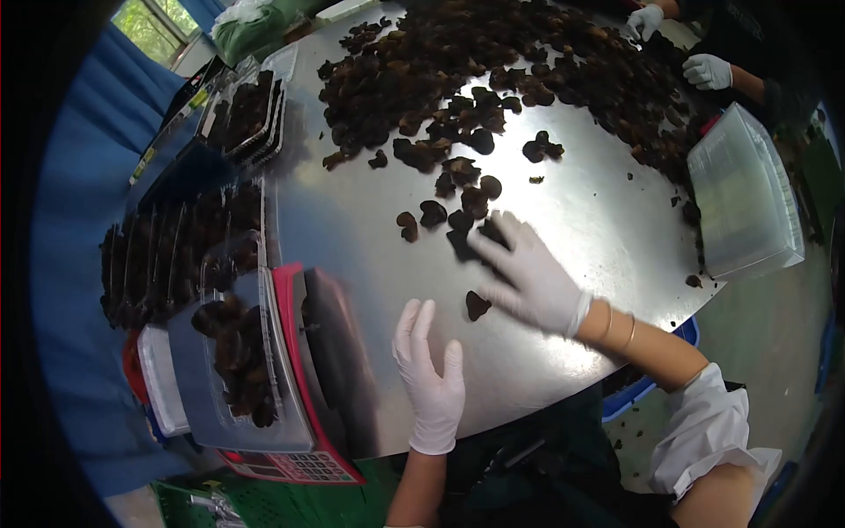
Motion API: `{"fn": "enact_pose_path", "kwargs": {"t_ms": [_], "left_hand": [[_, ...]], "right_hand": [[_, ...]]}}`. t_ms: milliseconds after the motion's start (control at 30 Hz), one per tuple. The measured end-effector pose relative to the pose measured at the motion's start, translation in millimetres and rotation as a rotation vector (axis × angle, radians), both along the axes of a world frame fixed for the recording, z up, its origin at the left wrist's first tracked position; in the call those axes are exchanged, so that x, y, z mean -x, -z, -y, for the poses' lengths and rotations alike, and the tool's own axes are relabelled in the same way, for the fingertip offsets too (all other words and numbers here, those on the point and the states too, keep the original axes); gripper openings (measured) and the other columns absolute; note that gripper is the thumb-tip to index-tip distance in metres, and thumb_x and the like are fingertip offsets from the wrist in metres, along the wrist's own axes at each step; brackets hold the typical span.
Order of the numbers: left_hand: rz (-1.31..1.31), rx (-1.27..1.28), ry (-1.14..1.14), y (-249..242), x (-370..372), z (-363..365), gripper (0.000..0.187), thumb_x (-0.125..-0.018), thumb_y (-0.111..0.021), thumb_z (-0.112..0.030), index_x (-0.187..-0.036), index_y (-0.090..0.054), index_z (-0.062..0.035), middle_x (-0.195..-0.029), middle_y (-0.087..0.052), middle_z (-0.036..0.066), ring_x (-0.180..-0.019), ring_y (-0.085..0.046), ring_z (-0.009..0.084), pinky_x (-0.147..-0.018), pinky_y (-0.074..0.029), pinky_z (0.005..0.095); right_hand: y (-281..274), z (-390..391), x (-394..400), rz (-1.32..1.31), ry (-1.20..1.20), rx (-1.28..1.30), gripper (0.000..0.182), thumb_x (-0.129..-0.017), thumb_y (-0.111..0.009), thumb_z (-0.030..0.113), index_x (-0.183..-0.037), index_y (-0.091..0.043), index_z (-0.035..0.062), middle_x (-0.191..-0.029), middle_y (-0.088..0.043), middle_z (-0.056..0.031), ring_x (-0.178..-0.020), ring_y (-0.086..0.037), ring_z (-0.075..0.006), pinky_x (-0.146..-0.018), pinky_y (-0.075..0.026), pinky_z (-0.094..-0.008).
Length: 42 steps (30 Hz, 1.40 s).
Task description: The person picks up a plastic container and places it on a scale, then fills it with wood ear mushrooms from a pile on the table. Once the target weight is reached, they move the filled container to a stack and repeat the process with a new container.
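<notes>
Brown-black pieces (pixel 475 203) strewn over steel counter (pixel 352 224), some by right hand (pixel 541 277). Gathering seems in hand, tbh. Right fingers (pixel 495 253) spread, blurry, grip can't be told; left hand (pixel 431 378) held loosely splayed, nothing gripped. Next move probably calls for pieces pinched up.

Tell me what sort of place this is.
Probably a food-packing workroom: dark brown, fungus-like pieces lie on a shiny metal table; a red keypad scale bears a clear plastic tray.
</notes>
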<state>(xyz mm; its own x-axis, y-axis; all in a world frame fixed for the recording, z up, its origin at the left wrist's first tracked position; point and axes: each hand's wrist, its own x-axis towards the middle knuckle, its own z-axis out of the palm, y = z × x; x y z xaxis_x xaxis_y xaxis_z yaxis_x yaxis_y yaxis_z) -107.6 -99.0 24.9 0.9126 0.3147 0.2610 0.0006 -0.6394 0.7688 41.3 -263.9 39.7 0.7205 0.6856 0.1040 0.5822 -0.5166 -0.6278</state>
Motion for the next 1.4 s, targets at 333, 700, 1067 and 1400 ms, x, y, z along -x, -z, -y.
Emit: {"fn": "enact_pose_path", "kwargs": {"t_ms": [333,700,1067,1400], "left_hand": [[0.079,0.062,-0.055,0,-1,-4,0.049,-0.107,-0.035,-0.026,-0.145,-0.043,0.0037,-0.149,-0.037,0.022,-0.139,-0.037,0.034,-0.116,-0.029,0.0436],[0.251,0.421,-0.152,15,5,-7,0.049,-0.11,-0.024,-0.026,-0.147,-0.039,0.002,-0.151,-0.035,0.018,-0.143,-0.034,0.0284,-0.119,-0.027,0.0413],[0.145,0.231,-0.071,4,2,-5,0.047,-0.106,-0.038,-0.027,-0.142,-0.047,0.0022,-0.15,-0.034,0.023,-0.141,-0.033,0.034,-0.116,-0.028,0.0441],[0.109,0.217,-0.055,1,2,-4,0.05,-0.104,-0.042,-0.027,-0.144,-0.044,0.0033,-0.148,-0.036,0.024,-0.139,-0.033,0.0359,-0.115,-0.026,0.0461]], "right_hand": [[-6,0,21,0.178,0.001,-0.412,0.025,-0.093,-0.057,0.011,-0.115,-0.068,0.0082,-0.126,-0.063,-0.0144,-0.115,-0.058,-0.0345,-0.103,-0.045,-0.0451],[18,-7,-82,0.352,0.216,-0.16,0.023,-0.08,-0.075,0.023,-0.1,-0.07,0.0145,-0.126,-0.062,-0.0054,-0.128,-0.045,-0.033,-0.108,-0.034,-0.0469],[-25,77,4,0.205,0.274,-0.215,0.03,-0.088,-0.061,0.004,-0.119,-0.063,0.0034,-0.12,-0.064,-0.0132,-0.118,-0.058,-0.03,-0.101,-0.046,-0.0374],[15,42,-4,0.338,-0.147,0.389,0.071,-0.099,-0.044,0.049,-0.15,-0.032,0.0011,-0.157,-0.032,-0.0219,-0.148,-0.025,-0.0396,-0.12,-0.02,-0.0546]]}}
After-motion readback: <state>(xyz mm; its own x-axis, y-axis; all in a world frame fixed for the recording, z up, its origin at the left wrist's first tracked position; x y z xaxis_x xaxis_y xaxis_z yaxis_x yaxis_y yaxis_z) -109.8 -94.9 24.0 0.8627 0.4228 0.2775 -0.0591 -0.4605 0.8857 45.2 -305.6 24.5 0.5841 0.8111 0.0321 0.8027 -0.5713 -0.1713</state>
